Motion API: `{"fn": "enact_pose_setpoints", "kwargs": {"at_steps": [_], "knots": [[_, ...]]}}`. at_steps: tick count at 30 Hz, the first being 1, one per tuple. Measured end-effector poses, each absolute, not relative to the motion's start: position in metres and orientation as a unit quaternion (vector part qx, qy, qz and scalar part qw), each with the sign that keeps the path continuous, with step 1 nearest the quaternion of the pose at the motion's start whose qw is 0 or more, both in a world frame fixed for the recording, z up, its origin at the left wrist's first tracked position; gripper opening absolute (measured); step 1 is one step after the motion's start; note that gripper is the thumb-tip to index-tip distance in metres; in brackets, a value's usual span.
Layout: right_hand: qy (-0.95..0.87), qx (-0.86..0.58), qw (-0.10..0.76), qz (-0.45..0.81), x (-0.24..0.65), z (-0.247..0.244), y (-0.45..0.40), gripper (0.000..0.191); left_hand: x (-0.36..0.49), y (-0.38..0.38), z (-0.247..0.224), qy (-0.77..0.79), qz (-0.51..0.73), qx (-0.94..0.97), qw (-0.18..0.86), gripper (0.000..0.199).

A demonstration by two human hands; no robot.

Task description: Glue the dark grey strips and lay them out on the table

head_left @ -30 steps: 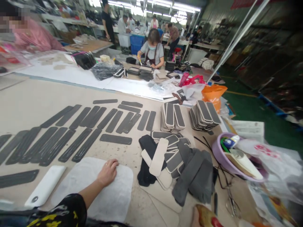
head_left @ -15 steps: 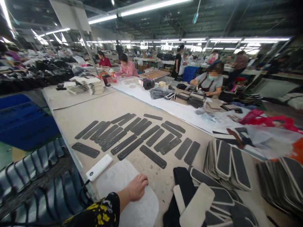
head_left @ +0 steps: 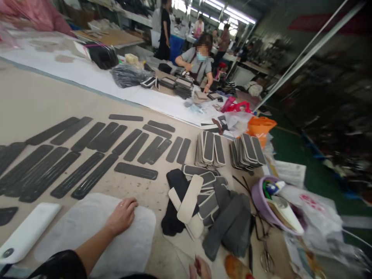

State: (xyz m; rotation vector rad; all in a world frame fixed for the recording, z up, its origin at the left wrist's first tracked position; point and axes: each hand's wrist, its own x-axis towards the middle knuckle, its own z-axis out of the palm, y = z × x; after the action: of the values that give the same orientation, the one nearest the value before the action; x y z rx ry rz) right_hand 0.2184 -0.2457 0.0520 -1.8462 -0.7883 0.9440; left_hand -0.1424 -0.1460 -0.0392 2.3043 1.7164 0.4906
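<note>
My left hand (head_left: 122,215), wearing a ring, rests on a white sheet (head_left: 95,232) with its fingers curled together; nothing shows in it. At the bottom edge my right hand (head_left: 201,268) is partly cut off and blurred. Its fingers are bent in, and what they hold, if anything, I cannot make out. Beyond the sheet, several dark glossy strips (head_left: 136,171) with rounded ends lie in rows. Between and beyond my hands is a loose heap: a cream strip (head_left: 190,198), a black padded piece (head_left: 176,186), grey fabric pieces (head_left: 236,224) and grey panels with pale edges.
Two stacks of pale-edged panels (head_left: 208,147) stand beyond the heap. To the right are a purple basin (head_left: 261,201), scissors (head_left: 266,259) and an orange-brown container (head_left: 236,267). A white device (head_left: 31,228) with a cord lies left. A co-worker (head_left: 197,64) sits across the table.
My view has swung right and down, bringing the purple basin and scissors into sight. My right hand has appeared at the bottom edge. My left hand stays on the white sheet.
</note>
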Motion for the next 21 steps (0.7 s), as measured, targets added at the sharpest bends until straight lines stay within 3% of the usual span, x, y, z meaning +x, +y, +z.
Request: {"fn": "enact_pose_setpoints", "kwargs": {"at_steps": [4, 12, 21], "knots": [[-0.438, -0.739, 0.407, 0.311, 0.225, 0.04, -0.205, 0.045, -0.144, -0.144, -0.043, 0.58, 0.157, 0.793, 0.101, 0.026], [-0.519, -0.76, 0.334, 0.206, 0.247, 0.028, -0.141, 0.052, -0.146, -0.143, -0.049, 0.583, 0.15, 0.792, 0.106, 0.024], [-0.701, -0.663, 0.211, 0.156, 0.161, 0.029, -0.117, 0.062, -0.144, -0.144, -0.044, 0.588, 0.132, 0.792, 0.102, 0.026]]}}
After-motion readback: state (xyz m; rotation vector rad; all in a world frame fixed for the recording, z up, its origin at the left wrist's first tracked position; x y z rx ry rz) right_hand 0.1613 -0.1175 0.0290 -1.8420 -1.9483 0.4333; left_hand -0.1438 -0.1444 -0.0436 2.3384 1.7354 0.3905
